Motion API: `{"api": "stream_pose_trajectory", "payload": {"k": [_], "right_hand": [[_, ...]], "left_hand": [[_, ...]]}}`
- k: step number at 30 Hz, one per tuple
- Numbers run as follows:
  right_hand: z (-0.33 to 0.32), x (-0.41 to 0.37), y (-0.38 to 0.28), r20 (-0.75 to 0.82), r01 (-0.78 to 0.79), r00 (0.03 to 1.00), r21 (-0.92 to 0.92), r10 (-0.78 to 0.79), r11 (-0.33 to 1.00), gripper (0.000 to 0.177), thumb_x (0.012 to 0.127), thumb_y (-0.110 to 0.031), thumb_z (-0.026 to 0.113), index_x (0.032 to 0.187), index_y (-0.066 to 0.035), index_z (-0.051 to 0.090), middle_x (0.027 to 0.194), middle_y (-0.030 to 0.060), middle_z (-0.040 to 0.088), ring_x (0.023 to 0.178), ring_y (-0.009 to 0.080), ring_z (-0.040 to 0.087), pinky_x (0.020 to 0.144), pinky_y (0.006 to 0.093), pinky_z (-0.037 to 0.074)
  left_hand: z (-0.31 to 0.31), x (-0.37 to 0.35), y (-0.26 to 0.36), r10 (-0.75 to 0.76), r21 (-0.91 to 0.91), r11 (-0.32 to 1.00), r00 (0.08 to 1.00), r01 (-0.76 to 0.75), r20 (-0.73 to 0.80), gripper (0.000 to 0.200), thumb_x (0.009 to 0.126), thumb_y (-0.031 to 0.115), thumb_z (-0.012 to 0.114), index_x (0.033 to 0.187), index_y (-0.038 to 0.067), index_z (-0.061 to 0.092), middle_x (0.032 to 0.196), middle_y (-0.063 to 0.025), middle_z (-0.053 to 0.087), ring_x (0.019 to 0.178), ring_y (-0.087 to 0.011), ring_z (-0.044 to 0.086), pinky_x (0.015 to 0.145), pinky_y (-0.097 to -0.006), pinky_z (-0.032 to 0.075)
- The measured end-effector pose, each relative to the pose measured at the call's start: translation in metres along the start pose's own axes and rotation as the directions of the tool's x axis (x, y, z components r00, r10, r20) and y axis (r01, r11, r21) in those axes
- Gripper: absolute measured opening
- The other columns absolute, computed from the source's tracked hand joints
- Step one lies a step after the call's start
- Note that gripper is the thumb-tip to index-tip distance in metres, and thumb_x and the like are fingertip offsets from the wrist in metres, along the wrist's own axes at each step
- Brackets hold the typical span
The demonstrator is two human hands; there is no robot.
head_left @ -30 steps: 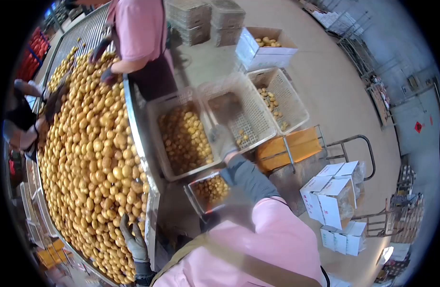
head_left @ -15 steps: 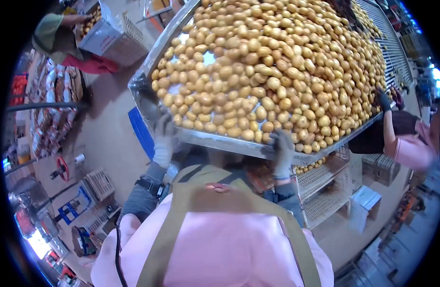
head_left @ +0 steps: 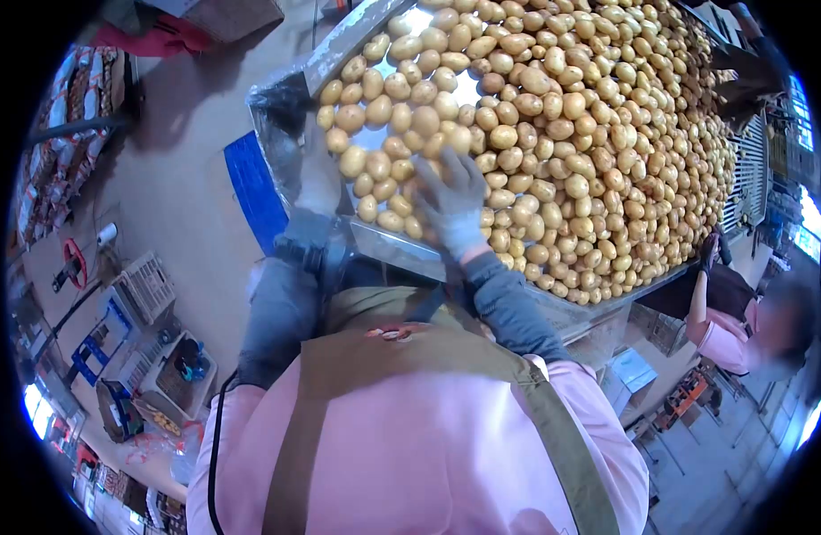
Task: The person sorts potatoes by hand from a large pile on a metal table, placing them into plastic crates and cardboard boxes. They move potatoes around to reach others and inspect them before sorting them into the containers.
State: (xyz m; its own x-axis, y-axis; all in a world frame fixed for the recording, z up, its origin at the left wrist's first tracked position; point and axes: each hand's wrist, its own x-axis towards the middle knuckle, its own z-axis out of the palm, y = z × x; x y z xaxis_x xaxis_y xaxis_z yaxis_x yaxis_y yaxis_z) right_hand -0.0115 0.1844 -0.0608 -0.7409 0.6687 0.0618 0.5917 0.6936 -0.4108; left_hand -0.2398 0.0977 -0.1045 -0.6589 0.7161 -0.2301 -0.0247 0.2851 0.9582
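A wide layer of yellow potatoes covers the metal-rimmed sorting table in front of me. My right hand, in a grey-white glove, reaches over the front rim onto the potatoes, its fingers spread and partly touching them. My left hand, gloved too, is at the table's front left corner beside the nearest potatoes. Motion blurs its fingers, so I cannot make out whether it holds anything. White patches of the table surface show between potatoes near the left side.
A co-worker in pink stands at the table's right side, a dark-gloved hand near its edge. Slatted rollers lie at the far right. A blue panel hangs by the left corner. Crates and filled sacks stand left.
My right hand has moved left and forward from the front rim onto the potatoes. My left hand stays near the corner. The view has shifted, and the co-worker appears lower.
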Motion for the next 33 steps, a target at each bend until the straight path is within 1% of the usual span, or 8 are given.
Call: {"api": "stream_pose_trajectory", "payload": {"k": [3, 9, 11, 16, 18, 26, 30, 33], "right_hand": [[0.016, 0.041, 0.008, -0.109, 0.266, 0.951, -0.193, -0.290, 0.945, 0.054, 0.079, -0.032, 0.078, 0.130, -0.025, 0.063, 0.138, 0.0075, 0.055, 0.118, 0.0320, 0.057, 0.090, 0.0484, 0.048], [0.016, 0.179, 0.046, -0.366, 0.128, 0.917, -0.105, -0.158, 0.986, 0.035, 0.084, -0.045, 0.072, 0.109, -0.020, 0.074, 0.119, 0.0091, 0.064, 0.119, 0.0322, 0.054, 0.096, 0.0442, 0.046], [0.002, 0.188, 0.008, 0.265, 0.068, 0.964, -0.117, -0.034, 0.991, 0.054, 0.094, -0.048, 0.059, 0.137, -0.016, 0.059, 0.133, 0.0184, 0.062, 0.115, 0.0330, 0.060, 0.097, 0.0488, 0.048], [0.003, 0.059, -0.048, 0.166, 0.309, 0.946, -0.216, -0.277, 0.926, 0.062, 0.080, -0.050, 0.073, 0.132, -0.020, 0.058, 0.129, 0.0043, 0.056, 0.114, 0.0365, 0.050, 0.085, 0.0493, 0.047], [0.000, -0.003, -0.051, 0.165, 0.233, 0.958, 0.022, -0.233, 0.972, 0.061, 0.077, -0.032, 0.078, 0.134, -0.021, 0.059, 0.131, 0.0049, 0.054, 0.116, 0.0379, 0.051, 0.085, 0.0514, 0.047], [0.028, 0.042, -0.025, 0.283, 0.315, 0.924, -0.182, -0.257, 0.932, 0.034, 0.075, -0.006, 0.063, 0.107, -0.017, 0.064, 0.113, 0.0049, 0.057, 0.108, 0.0270, 0.056, 0.077, 0.0447, 0.046], [0.015, 0.161, 0.040, -0.307, 0.212, 0.910, -0.235, -0.279, 0.949, 0.029, 0.089, -0.036, 0.067, 0.109, -0.015, 0.068, 0.098, 0.0094, 0.066, 0.091, 0.0331, 0.062, 0.079, 0.0508, 0.048], [-0.005, 0.173, -0.016, 0.217, 0.080, 0.976, -0.195, -0.037, 0.978, 0.056, 0.093, -0.048, 0.061, 0.138, -0.014, 0.059, 0.137, 0.0160, 0.060, 0.123, 0.0394, 0.054, 0.105, 0.0496, 0.043]], "left_hand": [[-0.008, 0.010, -0.043, 0.214, 0.460, 0.871, 0.976, -0.174, -0.034, 0.050, 0.105, 0.024, 0.055, 0.149, 0.005, 0.041, 0.139, -0.0093, 0.054, 0.123, -0.0224, 0.056, 0.105, -0.0350, 0.047], [-0.007, 0.023, -0.050, 0.098, 0.042, 0.994, 0.995, -0.099, 0.028, 0.033, 0.099, 0.008, 0.057, 0.132, 0.003, 0.055, 0.141, -0.0154, 0.052, 0.128, -0.0242, 0.054, 0.105, -0.0357, 0.049], [-0.013, 0.010, -0.046, 0.304, 0.292, 0.904, 0.950, -0.312, 0.074, 0.033, 0.097, 0.003, 0.056, 0.130, 0.003, 0.056, 0.142, -0.0162, 0.052, 0.130, -0.0252, 0.052, 0.107, -0.0368, 0.048], [-0.018, -0.019, -0.052, 0.387, 0.279, 0.878, 0.920, -0.388, 0.063, 0.054, 0.096, 0.001, 0.054, 0.149, 0.006, 0.042, 0.150, -0.0166, 0.045, 0.136, -0.0269, 0.048, 0.115, -0.0389, 0.039], [0.001, -0.048, -0.009, -0.184, -0.531, 0.835, 0.983, 0.143, -0.024, 0.054, 0.103, 0.014, 0.056, 0.153, 0.003, 0.038, 0.150, -0.0144, 0.045, 0.137, -0.0242, 0.047, 0.115, -0.0387, 0.038], [-0.015, -0.042, -0.048, -0.082, -0.165, 0.982, 0.996, 0.088, 0.041, 0.046, 0.097, 0.005, 0.059, 0.142, 0.004, 0.052, 0.145, -0.0129, 0.051, 0.134, -0.0239, 0.049, 0.112, -0.0347, 0.040], [-0.033, -0.050, -0.056, 0.196, 0.208, 0.951, 0.967, -0.228, 0.165, 0.061, 0.084, -0.011, 0.059, 0.142, 0.006, 0.054, 0.155, -0.0192, 0.042, 0.140, -0.0333, 0.044, 0.118, -0.0376, 0.034], [-0.014, -0.059, -0.019, 0.038, 0.032, 0.999, 0.998, -0.040, 0.059, 0.063, 0.086, -0.008, 0.057, 0.147, 0.006, 0.050, 0.161, -0.0224, 0.028, 0.147, -0.0362, 0.034, 0.121, -0.0394, 0.029]]}}
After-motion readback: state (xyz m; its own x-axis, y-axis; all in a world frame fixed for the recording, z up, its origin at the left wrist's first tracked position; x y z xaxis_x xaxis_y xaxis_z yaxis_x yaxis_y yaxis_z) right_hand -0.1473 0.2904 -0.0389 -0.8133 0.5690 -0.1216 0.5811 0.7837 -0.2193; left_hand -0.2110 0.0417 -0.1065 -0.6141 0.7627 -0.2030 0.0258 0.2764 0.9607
